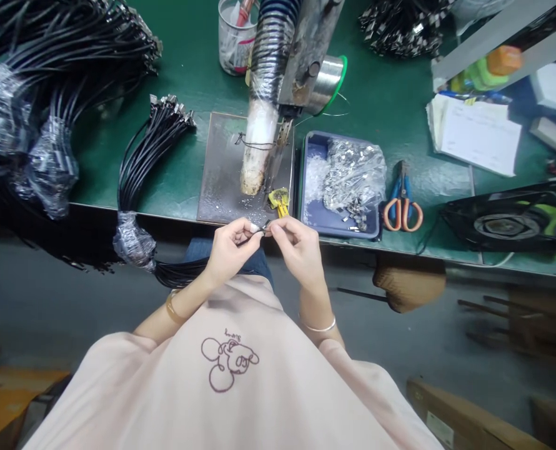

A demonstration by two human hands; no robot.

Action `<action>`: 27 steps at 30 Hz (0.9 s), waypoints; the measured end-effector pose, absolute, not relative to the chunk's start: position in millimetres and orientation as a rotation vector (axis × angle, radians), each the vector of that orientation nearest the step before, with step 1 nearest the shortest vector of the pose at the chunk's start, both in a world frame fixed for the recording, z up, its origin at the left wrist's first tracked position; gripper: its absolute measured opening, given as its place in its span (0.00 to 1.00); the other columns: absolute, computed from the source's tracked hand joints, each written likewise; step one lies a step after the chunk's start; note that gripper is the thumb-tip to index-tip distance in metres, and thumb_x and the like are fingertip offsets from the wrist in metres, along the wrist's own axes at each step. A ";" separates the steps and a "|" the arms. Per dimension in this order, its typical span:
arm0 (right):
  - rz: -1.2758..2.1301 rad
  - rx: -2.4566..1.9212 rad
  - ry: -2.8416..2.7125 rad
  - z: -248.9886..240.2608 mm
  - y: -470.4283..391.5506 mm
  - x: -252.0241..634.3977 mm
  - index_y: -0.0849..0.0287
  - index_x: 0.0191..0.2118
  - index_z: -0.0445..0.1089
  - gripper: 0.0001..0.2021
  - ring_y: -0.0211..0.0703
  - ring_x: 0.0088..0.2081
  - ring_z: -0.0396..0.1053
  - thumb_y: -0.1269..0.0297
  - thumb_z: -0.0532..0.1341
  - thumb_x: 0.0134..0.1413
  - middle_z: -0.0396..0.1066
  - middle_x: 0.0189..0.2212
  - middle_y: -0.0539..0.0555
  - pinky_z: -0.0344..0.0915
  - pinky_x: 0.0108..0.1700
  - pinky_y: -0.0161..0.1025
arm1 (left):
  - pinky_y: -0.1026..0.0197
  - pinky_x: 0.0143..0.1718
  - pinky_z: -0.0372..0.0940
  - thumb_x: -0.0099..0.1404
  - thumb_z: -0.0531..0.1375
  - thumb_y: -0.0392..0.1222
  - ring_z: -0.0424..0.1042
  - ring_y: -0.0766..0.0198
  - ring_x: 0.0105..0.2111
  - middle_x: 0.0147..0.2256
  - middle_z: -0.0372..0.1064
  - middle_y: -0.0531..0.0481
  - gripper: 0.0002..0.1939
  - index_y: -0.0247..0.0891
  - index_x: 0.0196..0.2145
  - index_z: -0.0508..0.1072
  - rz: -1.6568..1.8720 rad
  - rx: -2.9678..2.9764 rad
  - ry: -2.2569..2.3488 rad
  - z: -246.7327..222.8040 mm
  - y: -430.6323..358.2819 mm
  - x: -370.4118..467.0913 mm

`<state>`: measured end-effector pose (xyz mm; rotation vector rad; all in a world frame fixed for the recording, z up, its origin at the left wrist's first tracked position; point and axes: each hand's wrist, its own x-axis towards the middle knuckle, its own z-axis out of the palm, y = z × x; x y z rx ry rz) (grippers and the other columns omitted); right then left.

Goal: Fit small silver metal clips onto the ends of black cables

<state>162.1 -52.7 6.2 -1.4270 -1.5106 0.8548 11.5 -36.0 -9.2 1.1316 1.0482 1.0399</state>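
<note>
My left hand (233, 249) pinches a thin black cable at the front edge of the bench; a white wrap shows on one fingertip. Close beside it, my right hand (297, 249) has thumb and finger closed on the small end piece of the same cable (265, 227). The fingertips nearly touch. Just beyond the hands lies a dark square plate (219, 169), with a yellow sponge (278, 199) on its near right corner. A bundle of black cables (140, 159) with metal connectors lies to the left.
A blue tray (310, 219) holds bagged metal parts. Pliers (403, 200) lie right of it, then a black fan (507, 222). A duct hose (273, 56) and solder spool (327, 84) stand over the plate. More cable bundles (72, 56) fill the far left.
</note>
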 end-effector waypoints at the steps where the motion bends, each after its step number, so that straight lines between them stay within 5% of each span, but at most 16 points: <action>1: 0.856 -1.424 -1.520 6.8 -52.7 162.3 0.57 0.29 0.71 0.12 0.38 0.30 0.72 0.61 0.58 0.64 0.75 0.28 0.50 0.68 0.34 0.34 | 0.68 0.25 0.56 0.57 0.65 0.41 0.58 0.73 0.21 0.21 0.63 0.58 0.09 0.37 0.25 0.69 1.037 1.140 1.048 -9.5 -36.0 11.3; 27: 0.828 -1.494 -1.438 8.4 -55.9 165.1 0.57 0.30 0.75 0.10 0.38 0.26 0.70 0.63 0.62 0.62 0.76 0.26 0.51 0.62 0.30 0.36 | 0.67 0.24 0.50 0.58 0.62 0.40 0.52 0.73 0.21 0.19 0.55 0.59 0.09 0.38 0.24 0.66 1.070 1.283 1.119 -13.9 -36.8 10.4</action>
